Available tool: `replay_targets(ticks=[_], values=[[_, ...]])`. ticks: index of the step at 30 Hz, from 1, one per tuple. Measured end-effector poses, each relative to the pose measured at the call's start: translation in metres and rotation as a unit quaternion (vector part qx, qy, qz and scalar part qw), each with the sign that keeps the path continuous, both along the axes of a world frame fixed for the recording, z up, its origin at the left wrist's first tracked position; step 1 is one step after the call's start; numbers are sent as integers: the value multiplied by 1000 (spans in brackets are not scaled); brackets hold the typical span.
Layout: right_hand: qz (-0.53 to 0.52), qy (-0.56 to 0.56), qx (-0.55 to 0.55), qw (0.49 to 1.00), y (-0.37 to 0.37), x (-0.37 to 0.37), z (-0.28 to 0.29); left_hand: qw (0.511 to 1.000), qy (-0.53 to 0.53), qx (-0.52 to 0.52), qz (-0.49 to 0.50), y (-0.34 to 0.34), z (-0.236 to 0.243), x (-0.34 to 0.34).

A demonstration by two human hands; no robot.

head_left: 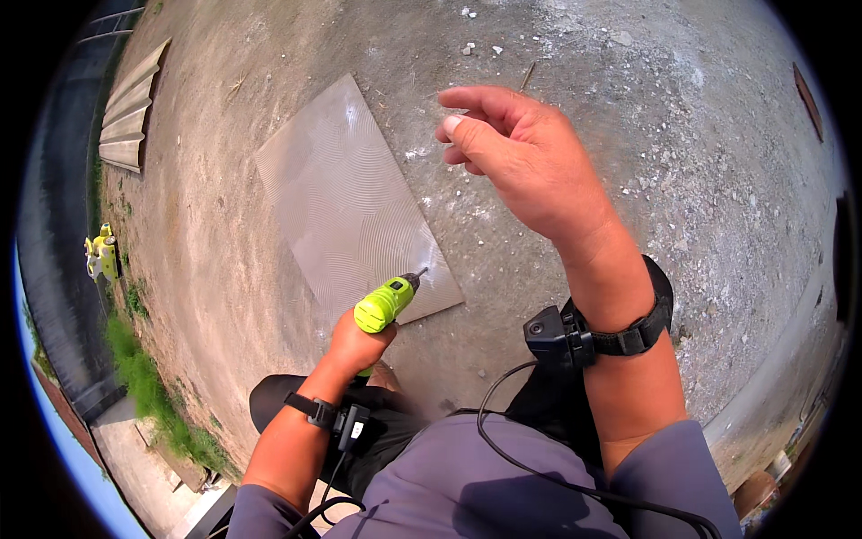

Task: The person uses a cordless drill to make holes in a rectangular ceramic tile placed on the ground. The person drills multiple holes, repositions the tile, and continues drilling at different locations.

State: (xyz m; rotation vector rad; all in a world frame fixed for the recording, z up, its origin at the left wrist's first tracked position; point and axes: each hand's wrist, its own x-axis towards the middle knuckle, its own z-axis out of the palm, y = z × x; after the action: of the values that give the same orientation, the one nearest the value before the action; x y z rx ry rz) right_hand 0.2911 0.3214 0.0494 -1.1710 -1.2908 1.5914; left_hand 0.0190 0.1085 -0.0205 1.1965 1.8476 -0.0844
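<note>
My left hand [358,345] is closed around the handle of a lime-green cordless drill [382,306]. The dark bit at its front points away from me, over the near right corner of a flat grey slab [337,184] lying on the ground. Curved ridges cover the slab's upper face, and a whitish dusty patch shows by that corner. Raised to the right of the slab is my right hand [525,157]. Its index finger reaches out to the left, its thumb sits apart below, and the other fingers curl loosely. Nothing shows in it.
Corrugated sheet [135,112] lies at the far left. Another lime-green tool [102,255] rests by the dark strip and weeds [144,373] on the left. Rubble [620,38] is scattered to the right, with a rusty strip [808,101] at the far right. A cable [483,422] crosses my lap.
</note>
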Motion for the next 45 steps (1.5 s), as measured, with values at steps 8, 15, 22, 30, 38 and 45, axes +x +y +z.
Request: replay_targets(ticks=[8, 15, 22, 30, 38, 45], values=[[17, 37, -101, 994, 4, -15, -52, 993, -23, -32, 111, 4, 14, 19], [55, 76, -194, 977, 7, -30, -62, 993, 10, -48, 107, 7, 20, 26], [29, 59, -214, 975, 22, -13, -69, 994, -14, -32, 108, 9, 18, 24], [-24, 63, -227, 972, 35, -11, -74, 993, -15, -18, 113, -8, 11, 19], [-21, 69, -226, 971, 41, -27, -77, 998, -5, -12, 56, -15, 6, 12], [-11, 67, -232, 970, 38, -35, -78, 997, -33, 16, 71, -16, 9, 12]])
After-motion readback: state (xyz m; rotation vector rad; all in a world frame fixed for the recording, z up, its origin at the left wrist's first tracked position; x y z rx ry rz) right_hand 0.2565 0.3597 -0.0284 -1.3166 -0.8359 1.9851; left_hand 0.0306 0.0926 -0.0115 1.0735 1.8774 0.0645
